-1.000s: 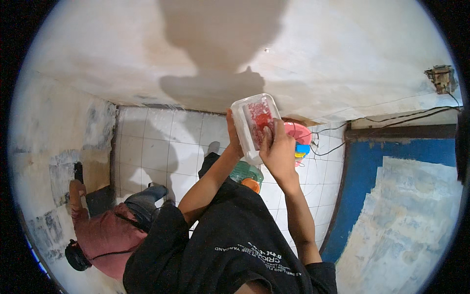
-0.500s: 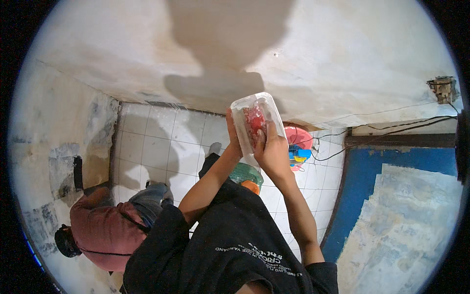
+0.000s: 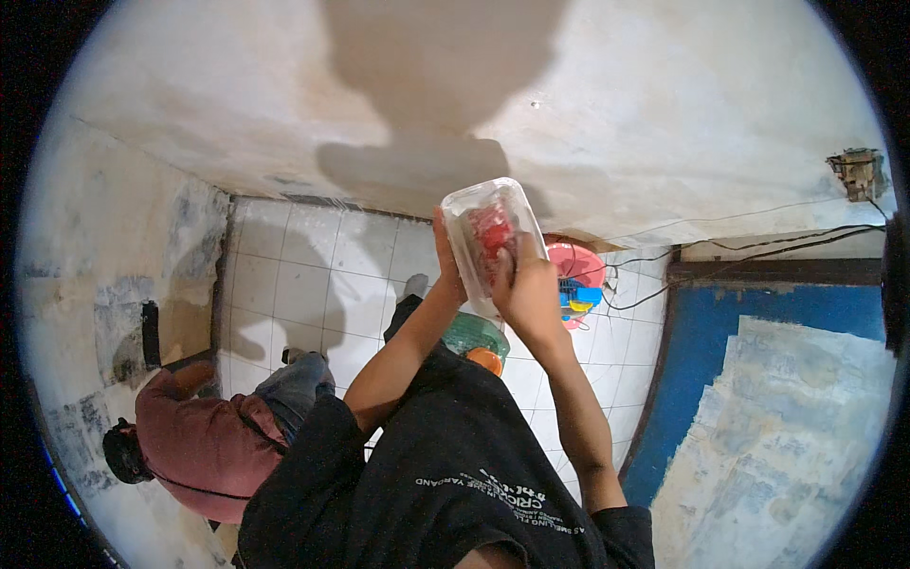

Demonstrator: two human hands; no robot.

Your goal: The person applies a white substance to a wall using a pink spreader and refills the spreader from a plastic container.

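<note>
Both hands lift a clear plastic container [image 3: 488, 242] of red pieces: left hand [image 3: 445, 266] braces its side, right hand [image 3: 526, 294] grips underneath.

Looks like a bare room under renovation, perhaps in a home: white tiled floor [image 3: 313, 284], patchy plaster wall [image 3: 237, 104], loose cables [image 3: 758, 242], an open socket box [image 3: 858, 171].

Clear tub [image 3: 485, 242] with red contents, pink basin [image 3: 580, 263], white-tiled floor [image 3: 313, 275].
</note>
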